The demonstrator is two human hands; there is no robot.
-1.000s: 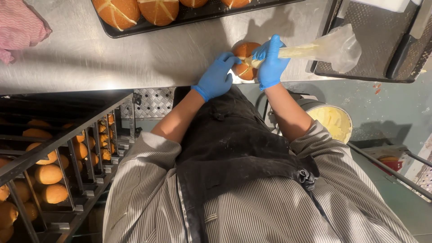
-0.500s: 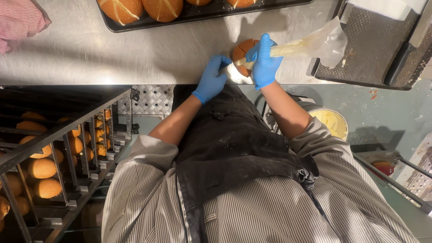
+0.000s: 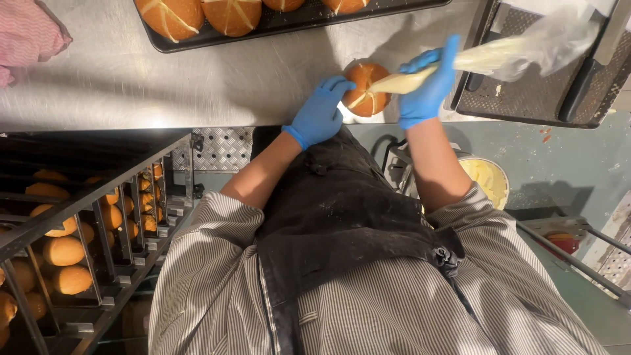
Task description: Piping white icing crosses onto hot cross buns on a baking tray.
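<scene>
steel table [image 3: 197, 79], tray [image 3: 289, 23] of buns at far edge, pink cloth [image 3: 29, 36] left. bun [image 3: 365, 89] near front edge, steadied by curled left hand [image 3: 321, 113]. right hand [image 3: 427, 89] clenched round piping bag [image 3: 473, 59], tip on bun. rack [image 3: 79, 223] of rolls below.

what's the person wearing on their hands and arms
Both the left hand and the right hand wear snug blue disposable gloves that end at the wrists. The forearms are bare. The sleeves are grey-and-white pinstriped fabric, pushed up to about the elbows. No watch or jewellery shows.
</scene>
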